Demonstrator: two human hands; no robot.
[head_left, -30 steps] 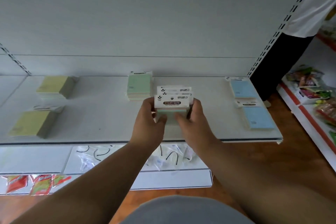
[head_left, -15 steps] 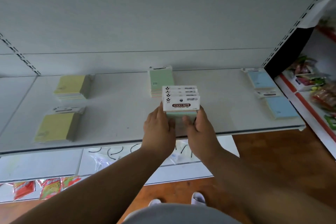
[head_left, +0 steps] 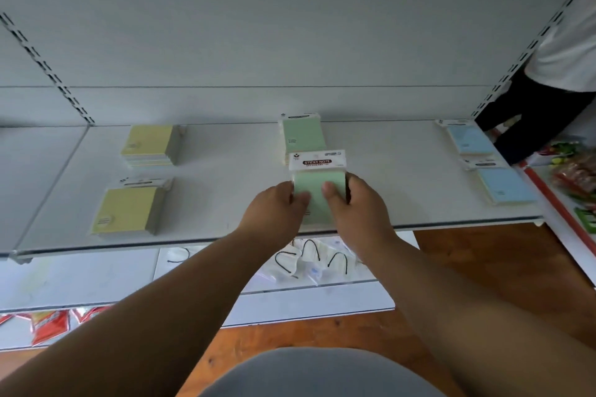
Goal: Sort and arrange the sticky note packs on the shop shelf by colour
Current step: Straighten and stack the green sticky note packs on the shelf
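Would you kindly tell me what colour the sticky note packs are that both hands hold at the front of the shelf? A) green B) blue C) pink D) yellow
A: the green packs sit in the grip of the left hand and right hand, in line with the green stack behind; yellow stacks lie left, blue stacks right.
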